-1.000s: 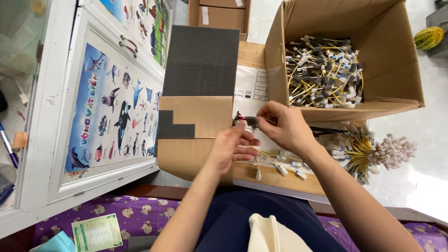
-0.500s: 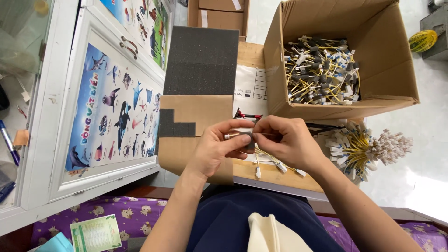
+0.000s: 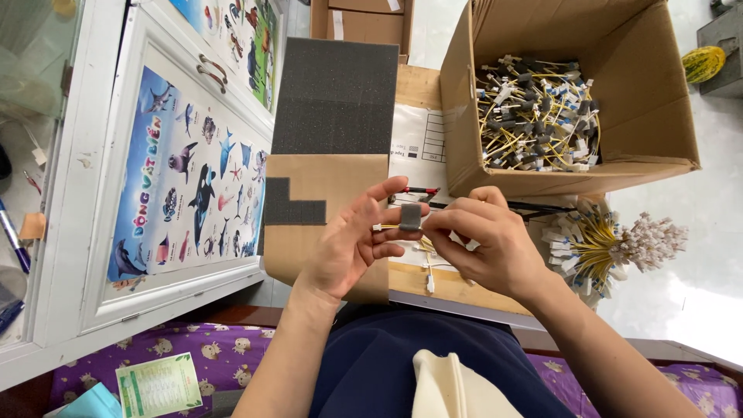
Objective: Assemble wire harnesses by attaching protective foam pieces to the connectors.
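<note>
Left hand [image 3: 348, 248]: fingers curled, pinching a yellow wire lead [image 3: 387, 227] with a grey foam piece [image 3: 410, 217] on it. Right hand [image 3: 484, 244]: fingertips closed on the same foam piece, at 3 o'clock of it. Step judged: wrapping foam around the lead; next move calls for pressing the foam ends together squarely. Foam sheet [image 3: 334, 97] on cardboard, 12 o'clock. Box [image 3: 650, 166] of finished leads [image 3: 538, 112], 1 o'clock. Loose bundle [image 3: 611, 244], 3 o'clock. Cabinet door with sea-animal poster [image 3: 186, 186], 9 o'clock.
</note>
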